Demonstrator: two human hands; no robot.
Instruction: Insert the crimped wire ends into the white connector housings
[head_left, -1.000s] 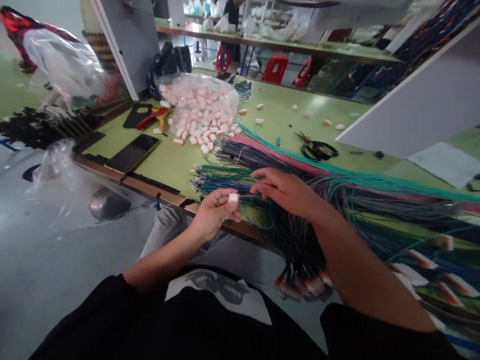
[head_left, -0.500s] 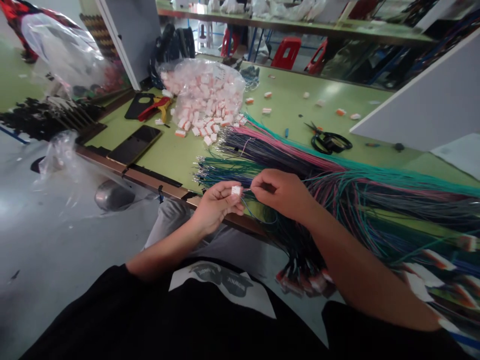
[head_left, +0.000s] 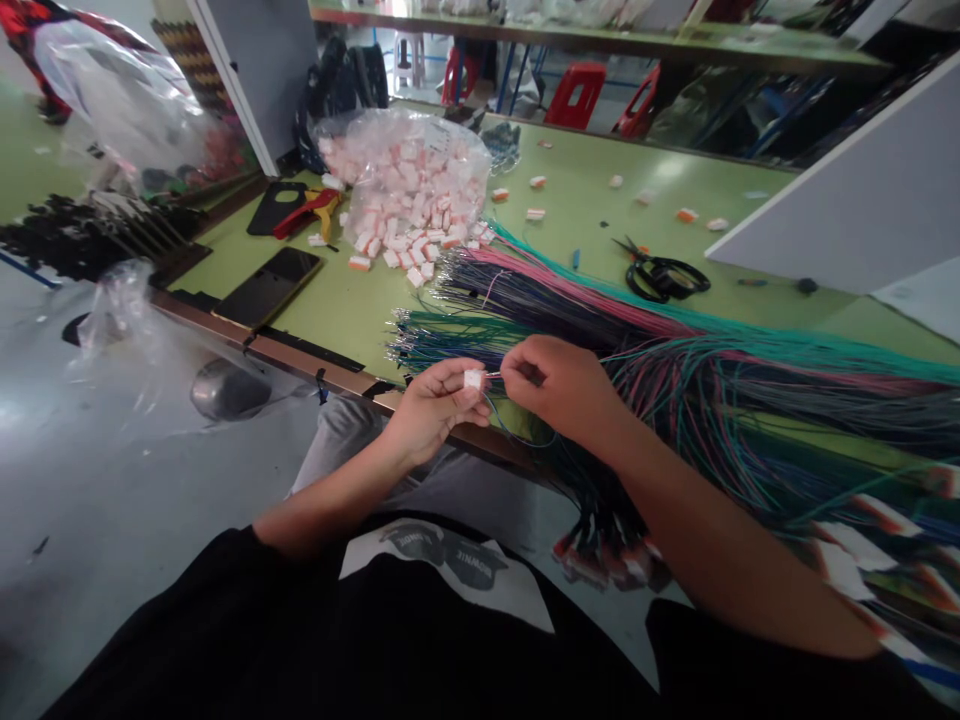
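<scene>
Between the thumb and fingers of my left hand (head_left: pixel 435 412) is a small white plastic connector housing (head_left: pixel 473 379). A blue wire (head_left: pixel 501 425) hangs in a loop from the housing's side. My right hand (head_left: pixel 559 385) pinches a thin wire (head_left: pixel 493 375) with a metal tip, held close to the housing on its right; whether the tip touches it I cannot make out. Behind both hands lie bundles of green and blue wires (head_left: pixel 450 338) and of dark and pink wires (head_left: pixel 540 290), their metal-tipped ends to the left.
A clear bag of white and orange housings (head_left: pixel 409 170) spills onto the green table (head_left: pixel 352 315). Left of it are a phone (head_left: pixel 268 288) and red-yellow pliers (head_left: pixel 309 213). Black scissors (head_left: pixel 664 277) lie at the right, before a grey partition (head_left: pixel 847 190). Finished-looking connector ends (head_left: pixel 607 562) hang off the front edge.
My right hand's wire tip shows more plainly beside the housing. Both hands stay almost in place, and the view has shifted slightly.
</scene>
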